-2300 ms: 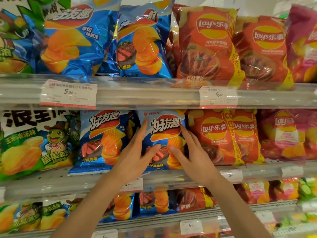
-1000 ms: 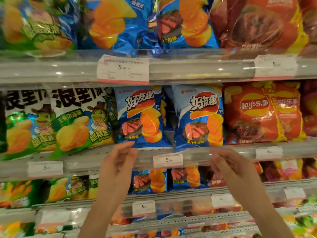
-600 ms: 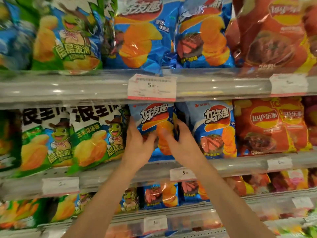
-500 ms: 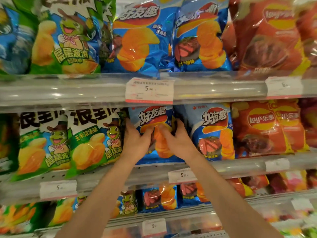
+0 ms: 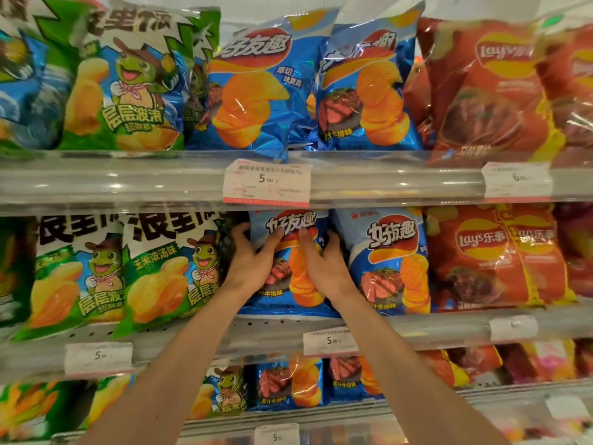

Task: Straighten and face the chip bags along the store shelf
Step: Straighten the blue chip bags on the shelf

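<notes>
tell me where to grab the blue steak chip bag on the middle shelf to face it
Grip the blue bag by its two side edges, coming from the front, as the left hand and right hand do: it stands upright, puffy, with neighbours close beside it.

place: shop | evidence: stocked shelves [image 5: 128, 184], price tags [image 5: 267, 181]

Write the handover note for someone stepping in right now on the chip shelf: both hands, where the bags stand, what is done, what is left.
Left hand and right hand both grip the left blue steak-flavour chip bag on the middle shelf, thumbs on its front, fingers round its sides.
The bag stands upright, logo outward, between the green frog chip bags and a second blue steak-flavour bag.
Done: the second blue bag and the red Lay's bags face front.
Left: settle the held bag, then check the green bags, which lean and overlap.
</notes>
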Available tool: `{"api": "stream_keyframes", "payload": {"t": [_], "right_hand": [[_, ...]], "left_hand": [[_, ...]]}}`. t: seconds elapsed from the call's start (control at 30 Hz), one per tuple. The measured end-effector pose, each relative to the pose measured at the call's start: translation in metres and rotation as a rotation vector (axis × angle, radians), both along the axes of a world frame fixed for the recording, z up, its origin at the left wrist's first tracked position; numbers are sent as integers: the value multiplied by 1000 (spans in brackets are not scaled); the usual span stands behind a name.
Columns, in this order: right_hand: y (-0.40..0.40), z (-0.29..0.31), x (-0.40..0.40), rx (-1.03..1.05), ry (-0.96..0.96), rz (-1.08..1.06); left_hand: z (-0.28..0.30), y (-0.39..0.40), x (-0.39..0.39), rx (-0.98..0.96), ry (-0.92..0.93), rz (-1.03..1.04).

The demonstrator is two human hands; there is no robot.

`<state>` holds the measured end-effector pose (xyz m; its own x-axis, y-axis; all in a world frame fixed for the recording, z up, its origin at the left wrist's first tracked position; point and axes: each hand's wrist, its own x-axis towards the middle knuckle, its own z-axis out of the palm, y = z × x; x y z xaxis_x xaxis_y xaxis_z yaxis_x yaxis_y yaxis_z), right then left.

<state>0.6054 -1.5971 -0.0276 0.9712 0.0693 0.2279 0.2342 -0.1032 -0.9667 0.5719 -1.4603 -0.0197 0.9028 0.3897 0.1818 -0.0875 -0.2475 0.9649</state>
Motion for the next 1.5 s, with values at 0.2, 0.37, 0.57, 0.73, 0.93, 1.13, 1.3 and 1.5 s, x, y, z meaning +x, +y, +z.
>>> {"api": "stream_keyframes", "payload": {"t": [0.2,0.37,0.57,0.73,0.93,1.13,1.3,1.5], "right_hand": [[-2,2,-6,-32,-7,48],[-10,0,-21,-83,-47,61],[-11,0,-14,-231,3,47],[-24,9,-33,-275,-154,76],[-88,-1,-50,-588,-765,-334],[-106,-29,-36,-922,-537,-498],[-113,-22,-23,-986,-566,-490],[-118,-32,-24,-1042,-566,-526]], "left_hand": [[-12,-2,-10,105,-114,31],[-21,-3,-27,222,-161,103],[-23,0,-26,203,-111,39],[-23,-1,-31,241,-205,-59],[-23,5,-36,251,-165,-43],[-21,-8,-36,267,-138,-65],[-18,-21,-40,436,-125,71],[-24,-35,-37,485,-161,154]]}}
